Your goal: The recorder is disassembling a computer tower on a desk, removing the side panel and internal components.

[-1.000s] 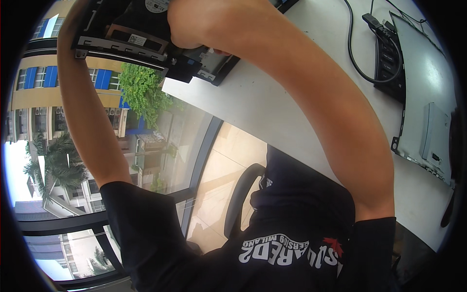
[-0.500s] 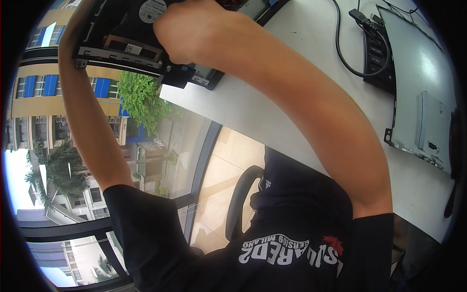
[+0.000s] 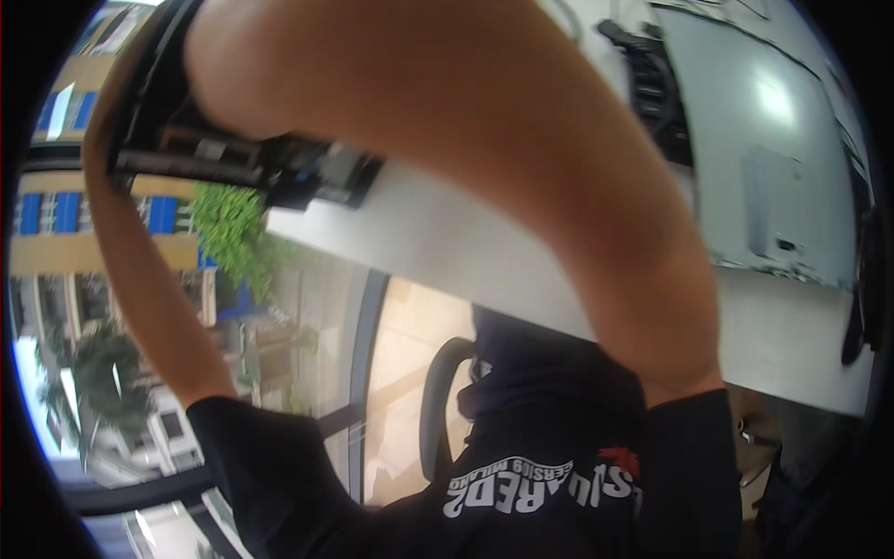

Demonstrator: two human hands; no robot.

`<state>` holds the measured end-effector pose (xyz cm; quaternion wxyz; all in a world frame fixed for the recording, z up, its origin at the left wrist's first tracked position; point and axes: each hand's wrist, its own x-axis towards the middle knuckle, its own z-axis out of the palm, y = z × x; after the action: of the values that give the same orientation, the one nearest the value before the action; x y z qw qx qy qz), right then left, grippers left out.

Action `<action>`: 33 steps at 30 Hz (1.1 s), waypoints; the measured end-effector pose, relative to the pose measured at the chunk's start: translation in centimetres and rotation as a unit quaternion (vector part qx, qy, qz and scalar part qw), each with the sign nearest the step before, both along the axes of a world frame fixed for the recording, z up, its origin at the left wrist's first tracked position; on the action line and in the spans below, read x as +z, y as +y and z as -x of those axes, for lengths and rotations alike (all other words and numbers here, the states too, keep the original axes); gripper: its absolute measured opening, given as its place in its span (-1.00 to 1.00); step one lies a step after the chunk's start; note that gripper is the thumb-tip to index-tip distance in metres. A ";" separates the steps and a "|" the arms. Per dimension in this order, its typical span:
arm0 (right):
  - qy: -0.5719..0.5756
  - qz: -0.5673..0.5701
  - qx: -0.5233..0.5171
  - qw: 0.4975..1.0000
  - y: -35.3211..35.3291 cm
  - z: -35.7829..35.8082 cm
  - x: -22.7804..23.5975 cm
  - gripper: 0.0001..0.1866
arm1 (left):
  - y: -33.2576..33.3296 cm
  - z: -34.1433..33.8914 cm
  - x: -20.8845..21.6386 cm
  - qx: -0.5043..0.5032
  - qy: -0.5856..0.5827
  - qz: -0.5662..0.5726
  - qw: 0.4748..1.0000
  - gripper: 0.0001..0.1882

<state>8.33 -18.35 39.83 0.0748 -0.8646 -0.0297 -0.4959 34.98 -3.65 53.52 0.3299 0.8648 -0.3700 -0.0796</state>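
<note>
An open desktop computer case (image 3: 200,169), dark inside with a metal edge, sits at the upper left by the table's edge. My left arm (image 3: 140,252) runs up along its left side; that hand's fingers are hidden behind the case or past the picture's edge. Across the case reaches my right arm (image 3: 521,168), large and blurred close to the view. The bent back of my right hand or wrist (image 3: 237,70) covers much of the case's interior. What the right fingers do cannot be seen.
A grey metal side panel (image 3: 722,121) lies on the white table (image 3: 447,219) at the right, beside a black keyboard (image 3: 656,93) with a cable. Left of the table is a large window with a dark frame (image 3: 368,340). A chair's black armrest (image 3: 438,401) stands below the table edge.
My right arm has come closer to the view and covers more of the case. The whole scene has shifted somewhat left and down, with motion blur.
</note>
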 end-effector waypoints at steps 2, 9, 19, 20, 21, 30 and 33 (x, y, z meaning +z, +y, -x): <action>-0.141 -0.003 0.024 0.990 1.7 -0.5 0.2 -0.96 | 5.3 -0.6 2.2 0.048 -0.021 -0.005 0.999 -0.38; -0.156 -0.119 -0.057 0.979 -1.4 -1.6 6.7 -0.92 | 2.1 -3.0 0.1 0.021 0.021 0.038 0.999 -0.38; -0.130 -0.222 -0.056 0.965 -2.8 -3.5 9.7 -0.83 | 0.1 0.8 1.4 -0.034 -0.028 -0.025 0.999 -0.36; -0.131 -0.223 -0.056 0.964 -2.6 -3.4 9.8 -0.82 | 0.2 0.7 1.6 -0.040 -0.022 -0.035 0.998 -0.35; -0.132 -0.223 -0.058 0.964 -2.5 -3.3 9.7 -0.81 | 0.4 0.7 1.8 -0.041 -0.024 -0.032 0.998 -0.35; -0.082 -0.169 -0.124 0.974 -4.1 0.0 6.0 -0.87 | 0.4 -1.6 0.7 0.009 0.022 0.056 0.998 -0.38; -0.081 -0.151 -0.077 0.982 -5.9 0.9 2.6 -0.88 | 1.2 -2.9 0.8 0.004 0.041 0.040 0.998 -0.45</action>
<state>7.43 -24.20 42.42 0.1638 -0.8000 0.1062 -0.5673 37.90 -2.42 54.35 0.3796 0.8482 -0.3559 -0.0990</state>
